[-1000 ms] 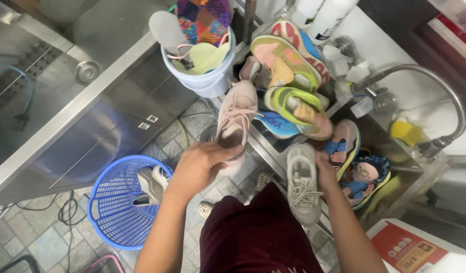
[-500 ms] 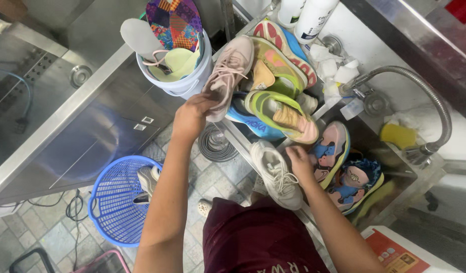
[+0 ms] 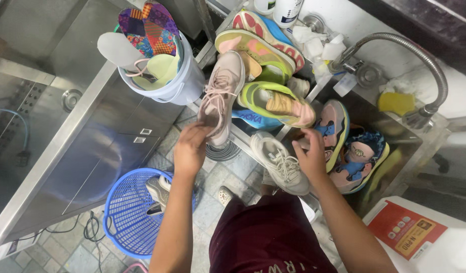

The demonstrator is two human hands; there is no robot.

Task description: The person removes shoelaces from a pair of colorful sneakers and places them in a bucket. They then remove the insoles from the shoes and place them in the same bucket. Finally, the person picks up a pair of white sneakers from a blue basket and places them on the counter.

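The pale pink lace-up sneaker (image 3: 220, 96) was in your left hand (image 3: 191, 146), gripped at its heel end with the fingers closed around it, its toe pointing up toward the heap of bright yellow-green and pink running shoes (image 3: 265, 60) piled on the steel edge of the sink. Your right hand (image 3: 311, 156) rested on the side of the off-white mesh trainer (image 3: 279, 162), fingers curled against it; whether it truly gripped the shoe or merely steadied it could not be told. That trainer lay tilted across the sink's front edge, just beside the pink-and-blue cartoon-patterned sneakers (image 3: 344, 151) in the steel sink basin (image 3: 420, 151). A white plastic bucket (image 3: 177, 83) holding insoles stood near the pink sneaker's toe, and a blue plastic laundry basket (image 3: 127, 212) with a grey shoe in it sat on the tiled floor below your left forearm. The likely risks: held only by its heel, the pink sneaker could have twisted out of your grasp and fallen to the floor; pushed against the heap, it could have dislodged the stacked shoes; and the off-white trainer, overhanging the edge, could have slipped off if your hand had eased.
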